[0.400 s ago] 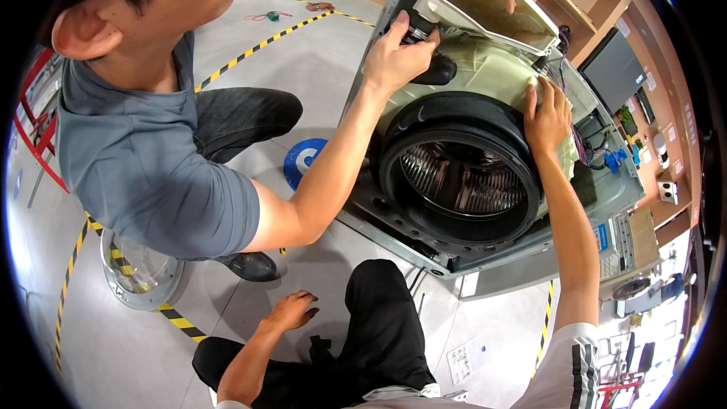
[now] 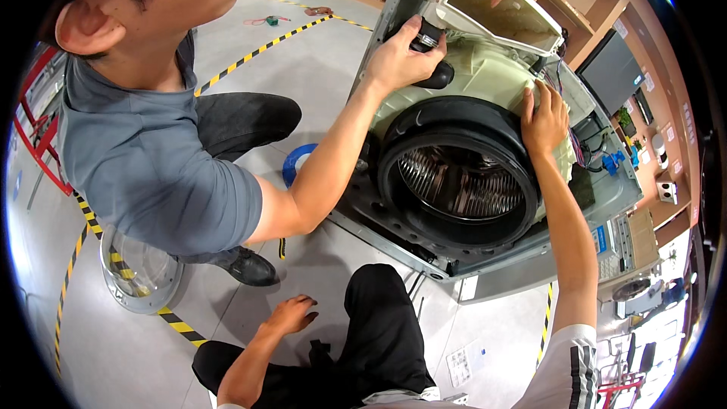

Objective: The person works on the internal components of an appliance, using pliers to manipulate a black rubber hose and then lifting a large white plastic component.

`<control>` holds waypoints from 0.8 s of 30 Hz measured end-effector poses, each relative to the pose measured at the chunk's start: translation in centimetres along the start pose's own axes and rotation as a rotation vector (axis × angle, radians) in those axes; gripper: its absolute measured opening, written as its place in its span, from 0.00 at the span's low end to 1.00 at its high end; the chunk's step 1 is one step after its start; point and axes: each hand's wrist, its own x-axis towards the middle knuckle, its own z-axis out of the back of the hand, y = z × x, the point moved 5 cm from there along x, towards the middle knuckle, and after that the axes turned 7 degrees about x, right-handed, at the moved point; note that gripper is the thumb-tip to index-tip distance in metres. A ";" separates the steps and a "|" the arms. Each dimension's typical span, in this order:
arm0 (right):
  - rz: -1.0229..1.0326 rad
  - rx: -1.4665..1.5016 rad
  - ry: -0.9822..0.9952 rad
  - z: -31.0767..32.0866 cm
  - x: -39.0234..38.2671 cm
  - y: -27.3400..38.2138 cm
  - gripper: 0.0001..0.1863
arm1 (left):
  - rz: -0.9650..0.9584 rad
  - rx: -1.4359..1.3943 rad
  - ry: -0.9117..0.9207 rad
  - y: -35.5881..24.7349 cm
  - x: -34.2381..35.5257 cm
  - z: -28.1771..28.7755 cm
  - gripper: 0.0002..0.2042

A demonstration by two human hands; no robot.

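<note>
Head view — washer tub [image 2: 492, 70] under spread right hand [image 2: 545, 117] — left hand [image 2: 291, 315] well apart, loosely curled, empty

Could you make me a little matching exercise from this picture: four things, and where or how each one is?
1. Right hand
2. Left hand
3. Metal drum
4. Round door with clear bowl

A. On the floor, at the picture's left
B. Against the pale tub
C. Encircled by the black rubber ring
D. Empty, fingers slightly curled

Pairs: 1-B; 2-D; 3-C; 4-A

Pale tub [image 2: 488, 70] partly hidden, co-worker's head [image 2: 163, 11] cut off
</note>
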 end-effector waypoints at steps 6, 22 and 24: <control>0.003 0.002 0.014 0.2 0.1 0.1 0.15 | -0.003 0.004 0.005 -0.1 0.1 0.2 0.17; 0.006 0.022 -0.012 0.0 -0.2 -0.1 0.16 | 0.008 -0.019 0.012 -0.4 -0.1 0.4 0.16; 0.006 0.018 -0.010 0.0 -0.2 -0.1 0.16 | 0.004 -0.015 0.011 -0.3 -0.1 0.2 0.16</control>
